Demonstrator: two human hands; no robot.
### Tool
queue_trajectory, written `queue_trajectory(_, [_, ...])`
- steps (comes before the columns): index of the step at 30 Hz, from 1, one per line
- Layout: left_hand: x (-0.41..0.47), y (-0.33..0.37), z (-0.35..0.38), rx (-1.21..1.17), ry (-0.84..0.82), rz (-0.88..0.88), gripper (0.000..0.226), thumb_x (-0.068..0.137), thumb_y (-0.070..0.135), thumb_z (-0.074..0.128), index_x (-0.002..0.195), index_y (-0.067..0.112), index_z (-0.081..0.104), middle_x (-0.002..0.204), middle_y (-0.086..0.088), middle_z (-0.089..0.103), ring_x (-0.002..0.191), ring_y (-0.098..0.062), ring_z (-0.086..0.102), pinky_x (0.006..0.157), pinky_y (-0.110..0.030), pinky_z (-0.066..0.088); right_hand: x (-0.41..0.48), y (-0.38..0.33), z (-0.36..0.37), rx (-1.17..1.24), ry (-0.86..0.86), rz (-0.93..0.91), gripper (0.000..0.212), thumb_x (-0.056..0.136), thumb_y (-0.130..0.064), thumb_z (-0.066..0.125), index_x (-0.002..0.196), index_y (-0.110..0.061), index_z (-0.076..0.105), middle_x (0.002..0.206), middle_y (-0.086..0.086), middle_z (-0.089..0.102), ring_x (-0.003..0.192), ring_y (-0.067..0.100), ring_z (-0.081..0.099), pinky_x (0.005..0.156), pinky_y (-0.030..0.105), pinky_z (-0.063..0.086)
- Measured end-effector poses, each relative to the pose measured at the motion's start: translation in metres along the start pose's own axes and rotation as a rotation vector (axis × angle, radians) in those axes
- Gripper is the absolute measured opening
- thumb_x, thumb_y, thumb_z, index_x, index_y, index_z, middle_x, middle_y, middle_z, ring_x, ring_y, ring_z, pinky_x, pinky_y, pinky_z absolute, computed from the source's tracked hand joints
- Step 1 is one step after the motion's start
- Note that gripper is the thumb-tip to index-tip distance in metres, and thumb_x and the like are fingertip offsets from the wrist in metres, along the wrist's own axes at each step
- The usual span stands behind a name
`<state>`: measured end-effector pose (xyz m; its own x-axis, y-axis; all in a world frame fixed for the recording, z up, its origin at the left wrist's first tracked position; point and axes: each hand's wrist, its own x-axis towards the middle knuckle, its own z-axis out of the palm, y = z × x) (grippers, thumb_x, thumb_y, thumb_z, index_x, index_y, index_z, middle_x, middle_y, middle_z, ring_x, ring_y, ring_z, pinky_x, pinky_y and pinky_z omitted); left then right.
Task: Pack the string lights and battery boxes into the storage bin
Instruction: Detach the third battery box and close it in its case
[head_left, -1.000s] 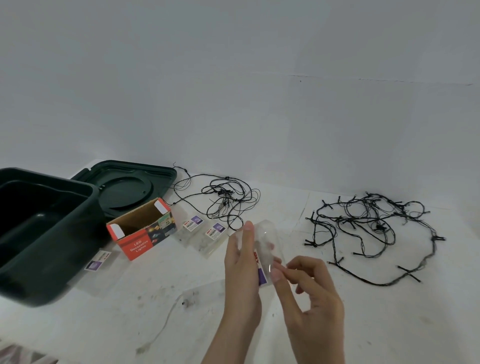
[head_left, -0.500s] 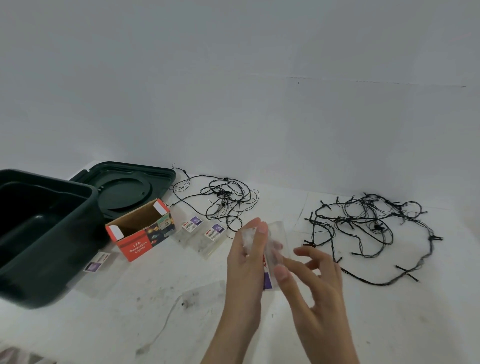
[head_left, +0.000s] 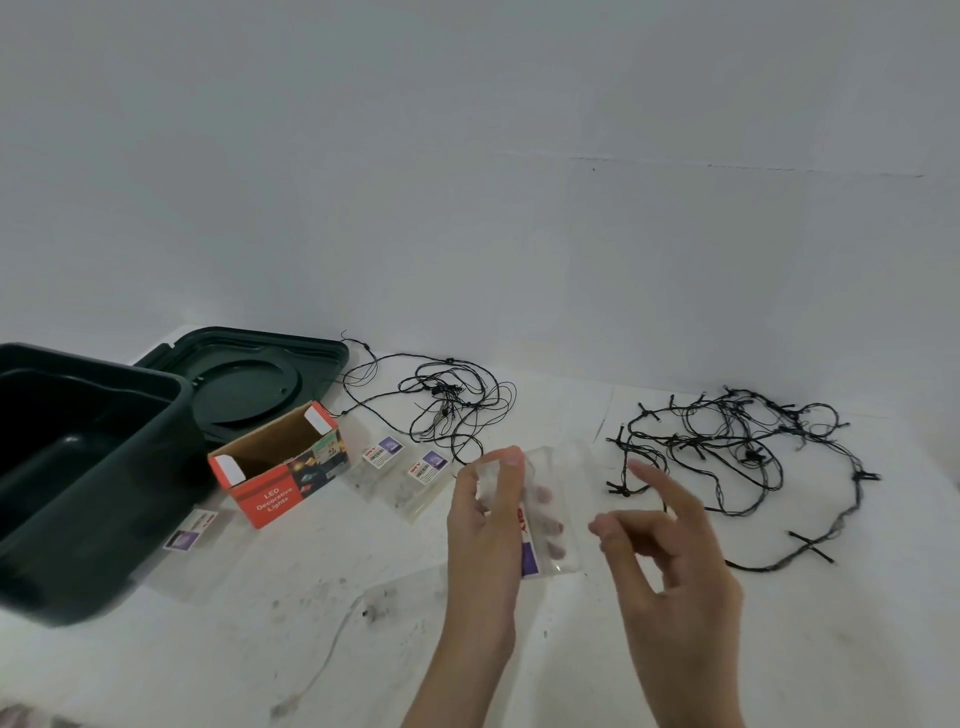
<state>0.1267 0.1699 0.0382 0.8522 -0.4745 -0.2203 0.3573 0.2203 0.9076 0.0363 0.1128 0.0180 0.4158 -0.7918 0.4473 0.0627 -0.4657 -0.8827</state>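
My left hand (head_left: 483, 530) grips a clear plastic battery box (head_left: 558, 512) upright above the white table; its fingers show through the plastic. My right hand (head_left: 670, 566) hovers just right of it, fingers loosely spread, holding nothing. Two more clear battery boxes (head_left: 400, 473) with purple labels lie behind, and another clear battery box (head_left: 189, 535) lies by the bin. A thin black string light tangle (head_left: 447, 400) lies at the back centre. A bigger black string light tangle (head_left: 737, 452) spreads at the right. The dark green storage bin (head_left: 156, 467) stands open at the left.
The bin's green lid (head_left: 249, 379) lies flat behind the bin. A red cardboard LED lights box (head_left: 280, 467) stands open next to the bin. A clear flat packet with a pale wire (head_left: 332, 654) lies on the table in front. A grey wall rises behind.
My right hand has let go of the clear battery box and drawn away to the right. My left hand still holds the box in about the same place.
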Motion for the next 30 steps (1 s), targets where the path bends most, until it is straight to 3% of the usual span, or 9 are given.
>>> queue_trajectory(4, [0.002,0.002,-0.001,0.003,0.002,-0.01,0.03,0.088,0.041,0.054,0.097,0.012,0.057,0.066,-0.001,0.067,0.05,-0.016,0.06,0.046,-0.027,0.05,0.001,0.003,-0.001,-0.18,-0.032,-0.211,0.04,0.08,-0.009,0.065,0.106,-0.039,0.056,0.075,-0.014,0.062,0.068,0.008,0.057,0.072,0.005,0.042])
queue_trajectory(7, [0.001,0.003,0.001,0.0,-0.011,-0.017,0.03,0.087,0.041,0.054,0.098,0.013,0.057,0.068,-0.002,0.068,0.05,-0.015,0.061,0.046,-0.026,0.051,0.002,0.002,-0.002,-0.231,-0.027,-0.249,0.034,0.082,-0.024,0.058,0.117,-0.024,0.06,0.077,-0.016,0.063,0.069,0.004,0.056,0.074,0.002,0.04])
queue_trajectory(12, [0.001,0.004,0.006,-0.004,-0.026,0.003,0.029,0.089,0.039,0.053,0.101,0.012,0.056,0.066,-0.002,0.067,0.049,-0.015,0.06,0.044,-0.026,0.051,0.004,0.009,0.001,-0.387,0.043,-0.44,0.021,0.083,-0.01,0.057,0.094,-0.003,0.074,0.073,0.001,0.064,0.066,0.009,0.049,0.076,0.005,0.04])
queue_trajectory(16, [0.001,0.005,0.007,-0.006,-0.02,0.026,0.026,0.087,0.039,0.054,0.099,0.016,0.056,0.07,-0.003,0.068,0.05,-0.016,0.062,0.045,-0.026,0.051,0.005,0.013,-0.001,-0.466,0.021,-0.482,0.022,0.084,-0.009,0.055,0.091,-0.002,0.074,0.073,0.003,0.063,0.068,0.011,0.047,0.066,0.014,0.042])
queue_trajectory(21, [0.003,0.002,0.007,0.038,0.006,0.065,0.025,0.085,0.043,0.054,0.096,0.021,0.057,0.081,-0.008,0.069,0.064,-0.018,0.065,0.053,-0.031,0.055,0.008,0.015,-0.003,-0.494,-0.071,-0.524,0.021,0.084,-0.009,0.056,0.092,-0.003,0.074,0.08,0.003,0.063,0.072,0.013,0.049,0.07,0.014,0.041])
queue_trajectory(30, [0.007,0.002,0.002,0.092,0.019,0.102,0.022,0.088,0.043,0.053,0.1,0.026,0.056,0.085,-0.001,0.068,0.065,-0.011,0.067,0.051,-0.028,0.054,0.014,0.016,-0.009,-0.381,-0.291,-0.493,0.029,0.086,-0.016,0.053,0.108,-0.007,0.071,0.12,-0.001,0.063,0.093,0.007,0.054,0.085,0.01,0.043])
